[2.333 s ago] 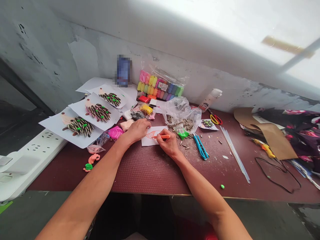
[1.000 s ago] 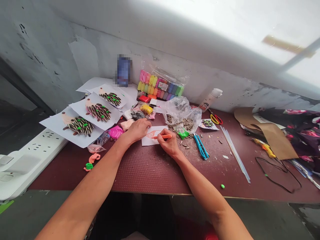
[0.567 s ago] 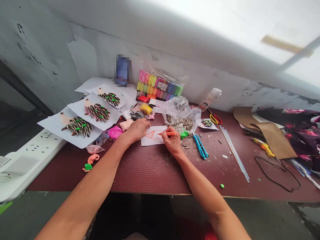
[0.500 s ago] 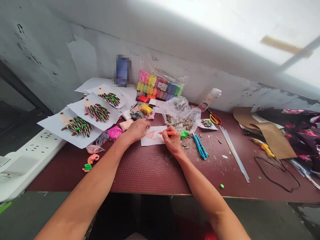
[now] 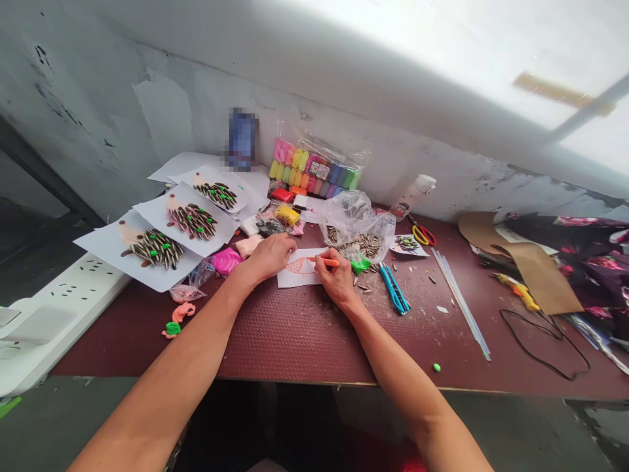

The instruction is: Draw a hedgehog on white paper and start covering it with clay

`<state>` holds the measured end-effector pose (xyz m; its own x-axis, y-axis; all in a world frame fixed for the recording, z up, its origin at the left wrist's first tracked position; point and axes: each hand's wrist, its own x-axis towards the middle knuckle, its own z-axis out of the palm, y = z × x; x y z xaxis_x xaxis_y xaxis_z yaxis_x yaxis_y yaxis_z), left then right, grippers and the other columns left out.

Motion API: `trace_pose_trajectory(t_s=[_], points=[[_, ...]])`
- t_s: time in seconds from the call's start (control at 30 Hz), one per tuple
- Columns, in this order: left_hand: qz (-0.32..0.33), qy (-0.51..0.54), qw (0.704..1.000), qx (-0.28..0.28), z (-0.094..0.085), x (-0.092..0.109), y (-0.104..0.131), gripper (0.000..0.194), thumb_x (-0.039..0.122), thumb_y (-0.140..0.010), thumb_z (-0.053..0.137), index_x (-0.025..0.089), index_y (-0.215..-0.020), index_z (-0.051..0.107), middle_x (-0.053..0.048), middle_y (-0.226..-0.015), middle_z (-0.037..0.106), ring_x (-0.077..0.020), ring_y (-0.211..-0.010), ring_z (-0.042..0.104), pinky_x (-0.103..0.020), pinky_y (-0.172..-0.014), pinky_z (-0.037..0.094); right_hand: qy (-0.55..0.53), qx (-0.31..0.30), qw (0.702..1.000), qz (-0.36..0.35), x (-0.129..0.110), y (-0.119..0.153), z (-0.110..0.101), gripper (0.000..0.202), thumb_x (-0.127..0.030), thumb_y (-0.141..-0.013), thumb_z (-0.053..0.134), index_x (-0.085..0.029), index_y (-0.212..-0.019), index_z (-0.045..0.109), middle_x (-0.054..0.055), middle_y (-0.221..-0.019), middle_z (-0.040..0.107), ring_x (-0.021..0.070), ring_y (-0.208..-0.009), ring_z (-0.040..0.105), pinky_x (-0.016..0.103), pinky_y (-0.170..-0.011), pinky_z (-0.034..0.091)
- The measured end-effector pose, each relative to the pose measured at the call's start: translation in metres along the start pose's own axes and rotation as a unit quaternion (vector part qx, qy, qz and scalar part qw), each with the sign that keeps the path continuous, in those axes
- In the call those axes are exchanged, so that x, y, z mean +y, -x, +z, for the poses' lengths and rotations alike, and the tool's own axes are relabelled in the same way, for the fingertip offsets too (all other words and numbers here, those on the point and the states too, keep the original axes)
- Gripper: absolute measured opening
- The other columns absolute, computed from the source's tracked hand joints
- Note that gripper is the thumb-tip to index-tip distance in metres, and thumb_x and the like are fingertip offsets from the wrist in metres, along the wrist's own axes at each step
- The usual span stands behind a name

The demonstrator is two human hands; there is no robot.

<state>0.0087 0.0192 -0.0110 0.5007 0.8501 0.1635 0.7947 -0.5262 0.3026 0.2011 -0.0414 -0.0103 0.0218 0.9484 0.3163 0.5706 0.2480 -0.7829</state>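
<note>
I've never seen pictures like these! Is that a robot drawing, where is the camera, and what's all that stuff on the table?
No robot here: those are a person's two bare hands. One camera, worn on the person's head, looks forward and down at them. The right hand holds an orange pen over white paper with an orange drawing. The left hand is at the paper's upper left corner.

Around them on the dark red table are seeds, a blue cutter, scissors and a white-capped bottle. On the left are hedgehog-like pictures with seeds for spines.
</note>
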Motion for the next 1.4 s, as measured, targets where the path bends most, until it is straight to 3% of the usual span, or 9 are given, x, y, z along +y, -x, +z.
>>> trace_pose_trajectory(t_s=[0.87, 1.4], points=[[0.008, 0.008, 1.000, 0.008, 0.0021, -0.0021, -0.0004, 0.029, 0.011, -0.087, 0.049, 0.017, -0.099, 0.075, -0.010, -0.098, 0.071, -0.0228, -0.095, 0.067, -0.032, -0.084, 0.053, 0.007, -0.010, 1.000, -0.002, -0.0002, -0.0001, 0.0005, 0.025, -0.042, -0.088, 0.052, -0.023, -0.071, 0.052, -0.001, -0.062, 0.060, 0.0135, -0.054, 0.051, 0.026, -0.057, 0.039], [-0.002, -0.005, 1.000, -0.009, -0.0013, 0.0024, 0.0002, 0.030, 0.010, -0.088, 0.049, 0.016, -0.102, 0.075, -0.012, -0.100, 0.070, -0.0245, -0.099, 0.066, -0.033, -0.086, 0.052, 0.007, 0.017, 1.000, -0.013, -0.0027, 0.0007, 0.0013, 0.026, -0.041, -0.085, 0.052, -0.023, -0.067, 0.048, -0.002, -0.062, 0.058, 0.0124, -0.053, 0.048, 0.025, -0.056, 0.037]])
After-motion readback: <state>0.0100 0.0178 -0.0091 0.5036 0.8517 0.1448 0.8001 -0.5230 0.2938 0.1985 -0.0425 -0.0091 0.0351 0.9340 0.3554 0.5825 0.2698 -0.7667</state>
